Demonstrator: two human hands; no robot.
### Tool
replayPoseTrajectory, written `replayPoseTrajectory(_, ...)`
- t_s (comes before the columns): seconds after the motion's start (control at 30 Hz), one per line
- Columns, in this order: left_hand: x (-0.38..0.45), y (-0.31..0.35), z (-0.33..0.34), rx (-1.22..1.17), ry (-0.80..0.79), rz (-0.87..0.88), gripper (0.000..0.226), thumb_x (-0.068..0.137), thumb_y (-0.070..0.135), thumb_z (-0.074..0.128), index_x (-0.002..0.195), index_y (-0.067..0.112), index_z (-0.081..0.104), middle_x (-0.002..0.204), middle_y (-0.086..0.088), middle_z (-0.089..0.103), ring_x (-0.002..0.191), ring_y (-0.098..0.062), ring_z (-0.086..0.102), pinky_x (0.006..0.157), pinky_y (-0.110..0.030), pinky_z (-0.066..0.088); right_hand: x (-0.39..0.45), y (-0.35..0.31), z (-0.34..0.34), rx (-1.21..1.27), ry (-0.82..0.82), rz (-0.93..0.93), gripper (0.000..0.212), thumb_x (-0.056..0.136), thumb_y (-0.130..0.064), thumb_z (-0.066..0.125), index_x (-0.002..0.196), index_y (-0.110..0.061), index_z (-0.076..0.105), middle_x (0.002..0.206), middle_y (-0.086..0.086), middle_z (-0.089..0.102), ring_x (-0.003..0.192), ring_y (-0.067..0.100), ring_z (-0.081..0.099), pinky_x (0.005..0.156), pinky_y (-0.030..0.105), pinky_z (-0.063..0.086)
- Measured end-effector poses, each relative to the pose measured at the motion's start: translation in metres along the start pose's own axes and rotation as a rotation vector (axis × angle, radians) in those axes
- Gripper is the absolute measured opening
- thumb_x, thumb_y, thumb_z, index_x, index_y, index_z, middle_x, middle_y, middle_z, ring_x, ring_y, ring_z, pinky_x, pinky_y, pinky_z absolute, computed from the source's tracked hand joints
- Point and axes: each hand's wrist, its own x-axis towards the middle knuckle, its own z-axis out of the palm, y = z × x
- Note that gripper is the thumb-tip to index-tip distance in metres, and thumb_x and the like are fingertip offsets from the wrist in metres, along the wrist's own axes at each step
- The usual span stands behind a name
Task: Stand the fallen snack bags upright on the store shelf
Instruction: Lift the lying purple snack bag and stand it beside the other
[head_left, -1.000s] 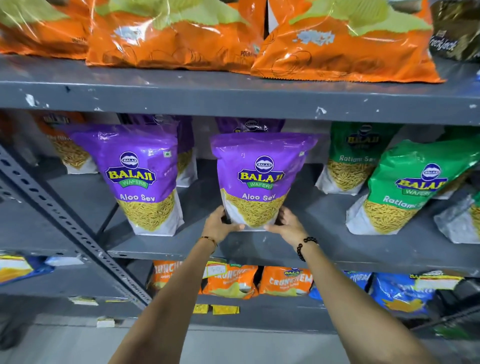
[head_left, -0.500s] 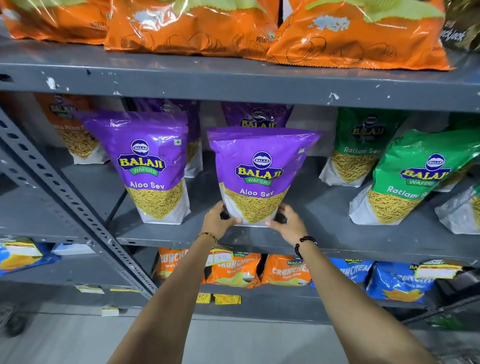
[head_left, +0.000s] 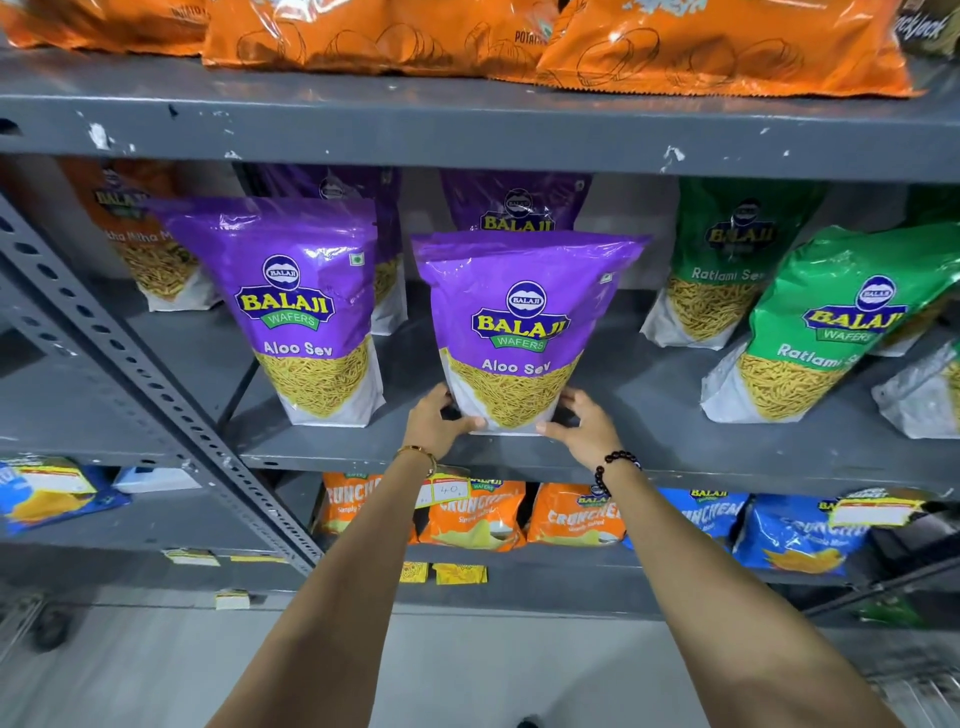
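Observation:
A purple Aloo Sev bag (head_left: 522, 322) stands upright on the grey middle shelf (head_left: 649, 447), near its front edge. My left hand (head_left: 434, 423) grips its lower left corner and my right hand (head_left: 584, 423) holds its lower right corner. A second purple Aloo Sev bag (head_left: 298, 306) stands upright to its left. Two more purple bags stand behind them. On the right, a green Ratlami Sev bag (head_left: 826, 332) leans to the right, with another green bag (head_left: 727, 265) behind it.
Orange chip bags (head_left: 717, 47) lie on the upper shelf. Orange Crunchem bags (head_left: 470, 514) and blue bags (head_left: 795, 535) fill the lower shelf. A perforated grey brace (head_left: 135, 364) runs diagonally at left. A partly seen bag (head_left: 930, 395) lies at the far right.
The held purple bag has been set a little further back and straighter on the shelf. Both hands stay at its bottom corners, with the fingers loosening slightly.

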Motion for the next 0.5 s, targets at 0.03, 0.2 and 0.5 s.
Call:
replayPoseTrajectory(0.03,-0.001,0.000,0.000,-0.001,-0.004,0.002,0.052,0.074,0.016,0.075,0.119,0.005,0.051,0.127,-0.012,0.061,0.117,-0.029,0.056,0.097,-0.036,0.045,0.000,0.000,0.000,-0.001,0.000,-0.003,0.060,0.078,-0.013,0.072,0.131,-0.011,0.045,0.134,0.007,0.056,0.123,0.023,0.051,0.093,0.026,0.037)
replayPoseTrajectory(0.2,-0.003,-0.001,-0.001,0.009,-0.011,0.008,0.054,0.075,0.016,0.074,0.122,0.005,0.050,0.129,-0.013,0.059,0.119,-0.029,0.055,0.099,-0.038,0.044,-0.002,0.001,0.000,-0.020,0.006,-0.005,0.058,0.077,-0.014,0.072,0.130,-0.011,0.047,0.133,0.008,0.057,0.123,0.025,0.052,0.100,0.035,0.040)
replayPoseTrajectory(0.5,-0.011,-0.005,-0.002,-0.020,0.019,-0.004,0.057,0.072,0.012,0.076,0.123,0.005,0.051,0.128,-0.012,0.060,0.119,-0.028,0.054,0.097,-0.033,0.043,0.000,0.004,0.000,-0.057,-0.010,0.015,0.075,0.073,-0.011,0.076,0.138,-0.012,0.038,0.142,0.007,0.049,0.130,0.024,0.045,0.103,0.034,0.037)
